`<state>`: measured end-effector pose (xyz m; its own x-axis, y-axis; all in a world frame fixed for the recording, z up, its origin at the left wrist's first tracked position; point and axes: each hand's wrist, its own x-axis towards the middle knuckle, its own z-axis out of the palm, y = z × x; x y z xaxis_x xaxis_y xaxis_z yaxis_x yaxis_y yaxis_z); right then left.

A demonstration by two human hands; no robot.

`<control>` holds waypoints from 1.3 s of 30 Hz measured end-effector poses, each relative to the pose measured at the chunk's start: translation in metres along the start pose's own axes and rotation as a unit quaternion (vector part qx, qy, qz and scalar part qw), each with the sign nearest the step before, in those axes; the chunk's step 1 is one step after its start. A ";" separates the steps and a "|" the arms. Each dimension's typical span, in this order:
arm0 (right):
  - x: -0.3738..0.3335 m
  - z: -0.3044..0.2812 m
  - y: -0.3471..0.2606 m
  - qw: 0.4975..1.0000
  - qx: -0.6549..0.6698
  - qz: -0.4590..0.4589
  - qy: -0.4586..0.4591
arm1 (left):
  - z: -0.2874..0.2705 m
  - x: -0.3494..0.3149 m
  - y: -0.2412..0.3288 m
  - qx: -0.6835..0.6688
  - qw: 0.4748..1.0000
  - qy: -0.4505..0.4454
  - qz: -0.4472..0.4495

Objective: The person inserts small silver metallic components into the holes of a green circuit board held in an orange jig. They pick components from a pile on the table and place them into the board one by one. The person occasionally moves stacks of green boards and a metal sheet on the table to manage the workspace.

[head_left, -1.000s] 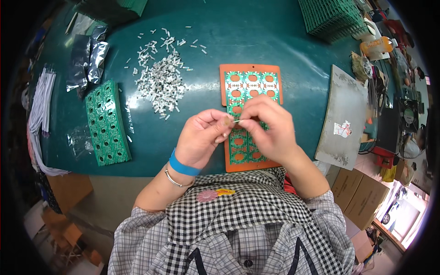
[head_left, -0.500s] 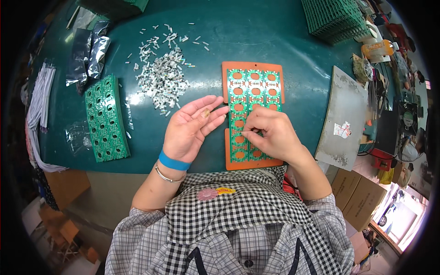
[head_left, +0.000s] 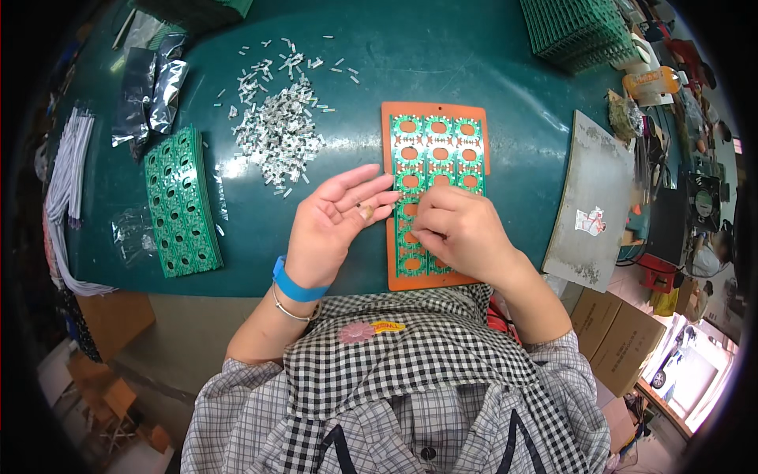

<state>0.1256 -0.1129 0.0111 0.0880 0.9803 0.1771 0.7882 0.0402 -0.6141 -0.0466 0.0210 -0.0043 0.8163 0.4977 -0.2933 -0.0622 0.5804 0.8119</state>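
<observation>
A green circuit board panel (head_left: 410,166) with rows of oval openings lies on an orange tray (head_left: 390,261) in front of me. Over its lower middle, my right hand (head_left: 464,233) has thumb and fingertips pinched together. Whatever is between them is too small to make out. My left hand (head_left: 332,220), with a blue wristband (head_left: 302,284), is held palm up at the panel's left edge, its fingers stretched and slightly curled. A tiny dark speck shows by its thumb, too small to name. Beyond the left hand lies a loose pile of small white-and-silver parts (head_left: 280,134).
To the left are a stack of green circuit boards (head_left: 174,201), silvery bags (head_left: 167,99) and a bundle of white wires (head_left: 71,174). A worn grey plate (head_left: 592,197) lies right. More green boards (head_left: 576,31) are stacked at the far right, near an orange bottle (head_left: 651,82).
My left hand has turned slightly, its thumb drawing toward the fingers. My right hand has shifted a little left on the panel, still pinched. Panel and tray look nearly unmoved.
</observation>
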 end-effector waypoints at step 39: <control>-0.021 -0.009 -0.011 0.995 0.085 -0.003 -0.058 | -0.062 0.022 0.037 0.488 0.813 0.246 0.201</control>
<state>0.1206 -0.1354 0.0208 0.0051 0.9953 0.0963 0.6728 0.0679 -0.7367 -0.0669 0.0929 -0.0121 0.4995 0.8576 0.1228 0.4146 -0.3611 0.8353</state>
